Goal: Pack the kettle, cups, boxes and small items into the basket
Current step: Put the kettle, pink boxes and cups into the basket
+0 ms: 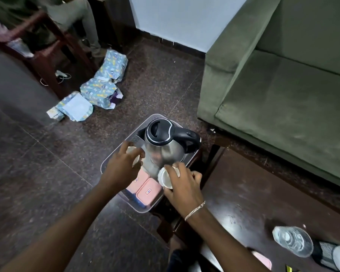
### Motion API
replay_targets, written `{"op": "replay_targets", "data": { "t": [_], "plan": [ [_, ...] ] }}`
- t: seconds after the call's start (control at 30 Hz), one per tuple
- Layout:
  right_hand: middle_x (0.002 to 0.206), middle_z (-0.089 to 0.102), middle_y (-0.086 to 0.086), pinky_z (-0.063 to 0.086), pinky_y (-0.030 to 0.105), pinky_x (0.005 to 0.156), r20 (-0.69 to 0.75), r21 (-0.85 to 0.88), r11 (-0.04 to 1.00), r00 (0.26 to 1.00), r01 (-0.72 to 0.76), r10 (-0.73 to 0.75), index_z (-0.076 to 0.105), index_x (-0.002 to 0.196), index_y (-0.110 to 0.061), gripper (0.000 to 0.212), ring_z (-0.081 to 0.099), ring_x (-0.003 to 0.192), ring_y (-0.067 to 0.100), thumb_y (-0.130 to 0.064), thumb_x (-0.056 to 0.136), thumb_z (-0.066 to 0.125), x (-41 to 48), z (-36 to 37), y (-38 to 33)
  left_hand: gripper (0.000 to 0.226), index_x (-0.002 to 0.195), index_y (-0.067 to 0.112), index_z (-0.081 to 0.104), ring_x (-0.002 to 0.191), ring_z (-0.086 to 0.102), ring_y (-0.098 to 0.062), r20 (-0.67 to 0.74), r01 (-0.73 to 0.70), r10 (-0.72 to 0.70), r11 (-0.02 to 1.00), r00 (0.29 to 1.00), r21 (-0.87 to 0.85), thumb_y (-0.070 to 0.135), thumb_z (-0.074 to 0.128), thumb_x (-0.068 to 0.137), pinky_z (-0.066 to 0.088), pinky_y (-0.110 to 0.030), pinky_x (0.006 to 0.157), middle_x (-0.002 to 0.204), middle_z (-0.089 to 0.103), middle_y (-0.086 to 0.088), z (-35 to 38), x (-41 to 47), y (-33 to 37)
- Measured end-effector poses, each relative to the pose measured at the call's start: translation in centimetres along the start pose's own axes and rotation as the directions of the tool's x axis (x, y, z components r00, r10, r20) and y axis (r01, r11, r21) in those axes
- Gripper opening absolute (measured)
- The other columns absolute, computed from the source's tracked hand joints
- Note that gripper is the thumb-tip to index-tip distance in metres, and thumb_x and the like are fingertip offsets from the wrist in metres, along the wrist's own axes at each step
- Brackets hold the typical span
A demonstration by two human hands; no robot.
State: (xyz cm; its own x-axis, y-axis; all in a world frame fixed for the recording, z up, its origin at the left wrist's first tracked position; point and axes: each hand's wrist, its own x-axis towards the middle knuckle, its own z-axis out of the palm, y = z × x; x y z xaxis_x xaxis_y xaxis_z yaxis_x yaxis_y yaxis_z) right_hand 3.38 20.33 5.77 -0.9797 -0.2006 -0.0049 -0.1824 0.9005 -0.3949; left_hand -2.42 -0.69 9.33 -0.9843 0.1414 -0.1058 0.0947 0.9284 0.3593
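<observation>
We've got a white cup in each hand, left hand [124, 163] and right hand [182, 183] fingers pinching cups [166, 178] beside the kettle [163, 146] in the basket [110, 163].

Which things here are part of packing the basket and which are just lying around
Part of the job:
basket
kettle
pink boxes
cup in the right hand, cup
cup under the left hand, cup

Lying about:
blue patterned packs on the floor
water bottle
green sofa
</observation>
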Motion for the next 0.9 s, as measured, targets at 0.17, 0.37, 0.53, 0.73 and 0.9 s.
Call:
{"op": "replay_targets", "data": {
  "t": [0.17,0.37,0.53,0.73,0.9],
  "plan": [
    [0.123,0.058,0.0,0.041,0.043,0.076,0.026,-0.079,0.997,1.0,0.008,-0.006,0.057,0.129,-0.027,0.063,0.062,0.093,0.024,-0.036,0.07,0.076,1.3,2.7,-0.7,0.046,0.127,0.023,0.054,0.105,0.066,-0.037,0.096,-0.091,0.082,0.992,0.992,0.091,0.024,0.077,0.087,0.052,-0.043,0.084,0.135,0.058,-0.002,1.3,3.6,-2.2],
    [0.118,0.06,0.002,0.041,0.043,0.076,0.006,-0.146,0.985,0.995,-0.094,0.096,0.059,0.124,-0.02,0.062,0.062,0.091,0.026,-0.039,0.068,0.077,2.2,4.2,-1.3,0.061,0.137,0.027,0.051,0.109,0.068,-0.035,0.157,-0.13,0.106,0.98,0.982,0.152,0.029,0.08,0.084,0.056,-0.042,0.084,0.149,0.051,0.001,3.1,5.6,-4.9],
    [0.107,0.062,0.004,0.043,0.045,0.075,-0.01,-0.173,0.967,0.982,-0.189,0.19,0.064,0.111,-0.018,0.059,0.063,0.088,0.026,-0.042,0.062,0.085,2.6,5.3,-2.0,0.075,0.143,0.026,0.048,0.105,0.071,-0.035,0.153,-0.179,0.154,0.97,0.976,0.163,0.029,0.086,0.078,0.059,-0.042,0.077,0.151,0.05,0.0,4.2,6.4,-6.4],
    [0.103,0.061,0.004,0.042,0.044,0.075,-0.006,-0.185,0.95,0.967,-0.253,0.256,0.061,0.109,-0.017,0.056,0.063,0.09,0.026,-0.038,0.062,0.085,3.1,6.8,-2.2,0.088,0.14,0.022,0.037,0.11,0.068,-0.039,0.171,-0.225,0.202,0.966,0.964,0.126,0.024,0.09,0.071,0.059,-0.043,0.085,0.136,0.066,-0.01,5.0,7.1,-7.0],
    [0.103,0.064,0.007,0.043,0.046,0.076,0.017,-0.172,0.945,0.958,-0.279,0.286,0.06,0.115,-0.013,0.068,0.064,0.087,0.027,-0.045,0.061,0.086,3.5,7.6,-2.1,0.096,0.142,0.02,0.034,0.1,0.071,-0.04,0.125,-0.255,0.236,0.951,0.964,0.175,0.023,0.094,0.067,0.061,-0.042,0.074,0.126,0.072,-0.011,5.5,7.6,-7.6]
  ]
}}
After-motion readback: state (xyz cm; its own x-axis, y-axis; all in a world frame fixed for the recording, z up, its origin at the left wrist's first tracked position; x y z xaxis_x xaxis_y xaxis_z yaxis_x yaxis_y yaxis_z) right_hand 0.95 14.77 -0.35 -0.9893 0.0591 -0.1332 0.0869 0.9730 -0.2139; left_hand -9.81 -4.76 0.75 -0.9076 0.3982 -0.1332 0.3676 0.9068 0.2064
